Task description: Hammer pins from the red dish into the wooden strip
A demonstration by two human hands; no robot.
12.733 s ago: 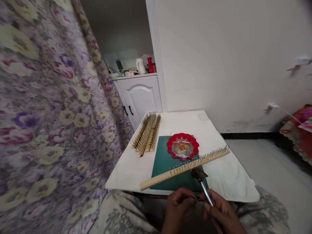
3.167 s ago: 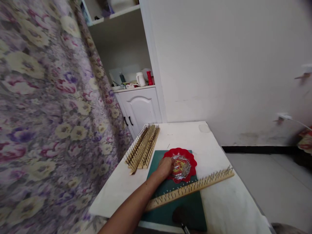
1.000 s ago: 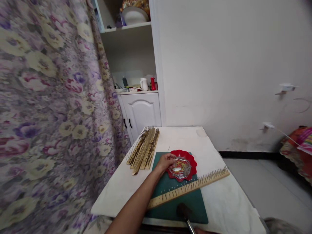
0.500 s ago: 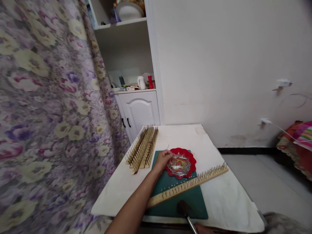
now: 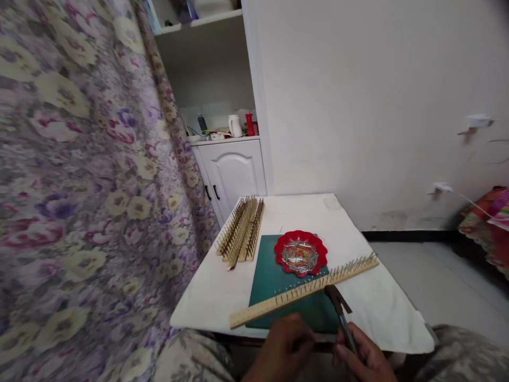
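My right hand, at the front edge of the table, grips a hammer with a dark head and metal shaft, its head raised near the strip. Just left of it, my left hand is blurred, with fingers curled together; whatever they hold is too small to make out. A long wooden strip lies slantwise across a green mat. Nails stand along its middle and right part, and the left end shows bare wood with small marks. Behind it, a red scalloped dish holds many loose nails.
Several nail-studded wooden strips lie together at the back left of the white-covered table. A single nail lies behind the mat. A floral curtain hangs at left, beside a white cabinet. A wall stands behind.
My left hand has left the dish and come back to the front edge of the table. My right hand has risen into view with the hammer. The view has shifted slightly.
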